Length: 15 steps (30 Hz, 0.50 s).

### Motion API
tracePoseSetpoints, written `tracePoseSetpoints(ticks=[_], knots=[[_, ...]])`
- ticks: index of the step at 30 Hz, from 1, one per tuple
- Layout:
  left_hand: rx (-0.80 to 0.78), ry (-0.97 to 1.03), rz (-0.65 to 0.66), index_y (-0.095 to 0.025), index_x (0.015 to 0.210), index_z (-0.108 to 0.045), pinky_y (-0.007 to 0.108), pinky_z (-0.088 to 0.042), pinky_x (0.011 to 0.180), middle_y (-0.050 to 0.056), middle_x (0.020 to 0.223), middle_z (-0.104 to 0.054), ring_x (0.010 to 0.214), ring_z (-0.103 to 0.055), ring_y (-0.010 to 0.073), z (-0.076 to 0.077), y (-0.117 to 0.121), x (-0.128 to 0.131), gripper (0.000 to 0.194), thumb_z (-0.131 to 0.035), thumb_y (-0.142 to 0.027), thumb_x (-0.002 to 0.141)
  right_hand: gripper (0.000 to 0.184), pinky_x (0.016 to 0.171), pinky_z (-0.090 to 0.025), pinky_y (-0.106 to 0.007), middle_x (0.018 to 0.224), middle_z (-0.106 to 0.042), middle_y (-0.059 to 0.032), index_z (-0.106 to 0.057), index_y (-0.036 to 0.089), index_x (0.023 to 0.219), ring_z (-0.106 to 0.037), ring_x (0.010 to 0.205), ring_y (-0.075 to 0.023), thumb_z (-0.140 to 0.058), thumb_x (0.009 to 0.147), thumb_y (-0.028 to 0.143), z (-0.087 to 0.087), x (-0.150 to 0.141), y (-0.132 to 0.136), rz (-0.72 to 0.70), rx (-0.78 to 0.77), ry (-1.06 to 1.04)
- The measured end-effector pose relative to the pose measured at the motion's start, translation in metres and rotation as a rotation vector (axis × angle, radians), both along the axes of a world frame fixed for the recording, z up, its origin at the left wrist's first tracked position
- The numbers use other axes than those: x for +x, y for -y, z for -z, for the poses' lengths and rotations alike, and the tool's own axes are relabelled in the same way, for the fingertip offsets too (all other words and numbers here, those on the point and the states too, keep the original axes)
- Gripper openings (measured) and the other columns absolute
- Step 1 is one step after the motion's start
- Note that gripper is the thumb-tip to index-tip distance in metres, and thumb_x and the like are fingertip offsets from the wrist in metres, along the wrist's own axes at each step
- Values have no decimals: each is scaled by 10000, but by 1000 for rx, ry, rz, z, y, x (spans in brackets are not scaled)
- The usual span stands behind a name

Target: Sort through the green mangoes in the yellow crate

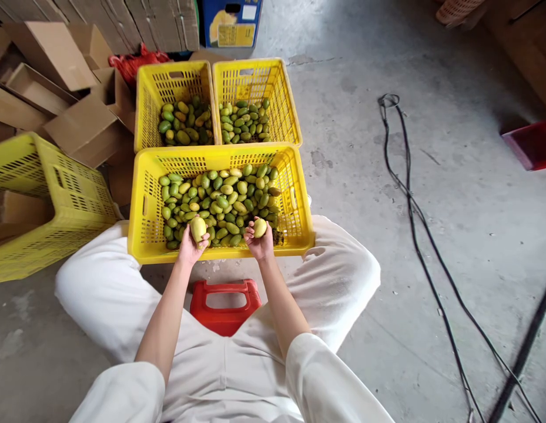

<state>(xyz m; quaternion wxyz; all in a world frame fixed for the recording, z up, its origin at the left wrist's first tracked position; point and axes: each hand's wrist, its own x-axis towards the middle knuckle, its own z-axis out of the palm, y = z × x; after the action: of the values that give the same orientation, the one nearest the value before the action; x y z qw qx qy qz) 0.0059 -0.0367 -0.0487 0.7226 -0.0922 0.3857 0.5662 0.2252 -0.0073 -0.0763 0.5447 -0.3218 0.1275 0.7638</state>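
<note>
My left hand point(193, 245) is closed around a pale yellow-green mango point(197, 229), over the near edge of a wide yellow crate point(220, 254). A smaller, rounder yellowish mango point(260, 228) sits in my right hand point(261, 242), its fingers curled about it. Below both hands, the crate holds many small green and yellowish mangoes point(222, 201), some hidden by my fingers. Behind it stand two more yellow crates side by side. The left one point(173, 67) contains larger green and yellow mangoes point(187, 121); the right one point(255, 63) contains smaller, mostly green mangoes point(245, 121).
A red plastic stool point(225, 320) shows between my legs. Cardboard boxes point(85, 120) are heaped at the left, beside a tilted yellow crate point(76, 188). Black cables point(418, 217) run over the concrete floor at right. A blue printed box point(231, 23) stands at the back.
</note>
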Motion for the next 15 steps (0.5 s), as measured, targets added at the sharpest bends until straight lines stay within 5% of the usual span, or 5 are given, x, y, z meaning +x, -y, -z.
tracePoseSetpoints(ticks=[9,15], knots=[[-23,-65,53,-161,1262,-611,226,-510,581,153,1136,-707,935,-697,215,6,2,1,356,-564,-186,909,143,508,-483,-199,843,-682,-4,-641,234,946,-614,688,-125,-613,837,324,2,0,5,-38,25,84],[-56,-179,-24,-149,1053,-657,192,-452,505,90,882,-733,747,-711,175,18,4,2,271,-759,-203,808,146,529,-491,-192,861,-699,9,-637,236,909,-633,713,-118,-704,832,341,3,-5,6,-53,88,159]])
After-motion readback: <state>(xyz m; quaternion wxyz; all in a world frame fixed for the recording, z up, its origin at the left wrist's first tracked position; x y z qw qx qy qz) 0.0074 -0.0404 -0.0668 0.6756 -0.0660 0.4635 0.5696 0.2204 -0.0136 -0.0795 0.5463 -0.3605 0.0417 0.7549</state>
